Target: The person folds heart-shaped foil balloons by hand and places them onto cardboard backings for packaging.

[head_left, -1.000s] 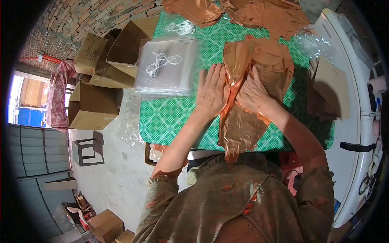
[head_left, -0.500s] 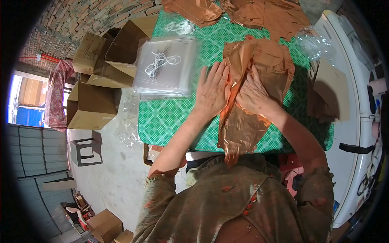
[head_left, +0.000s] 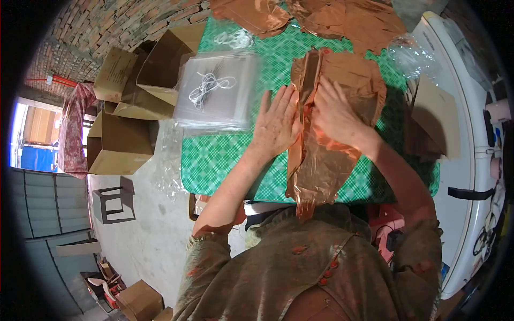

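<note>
A shiny copper-coloured foil balloon [head_left: 353,80], flat and uninflated, lies lengthwise on the green checked tablecloth [head_left: 214,160]. Its left side is folded over into a narrow ridge, and its lower tip hangs past the table's front edge. My left hand [head_left: 277,120] is flat against the left edge of the fold, fingers stretched out. On the other side, my right hand [head_left: 340,117] lies on the foil with fingers extended, pressing beside the ridge. Part of the foil under both palms is hidden.
Clear plastic sleeves [head_left: 214,107] with white string [head_left: 206,90] on top lie left. More copper foil pieces [head_left: 348,21] lie at the far edge. Open cardboard boxes [head_left: 123,139] stand left; brown card sheets [head_left: 428,117] and a white appliance [head_left: 466,160] are right.
The raised foil flap between my hands has been flattened into a narrower fold. My right hand has shifted slightly up and left over the foil; my left hand stays beside the fold.
</note>
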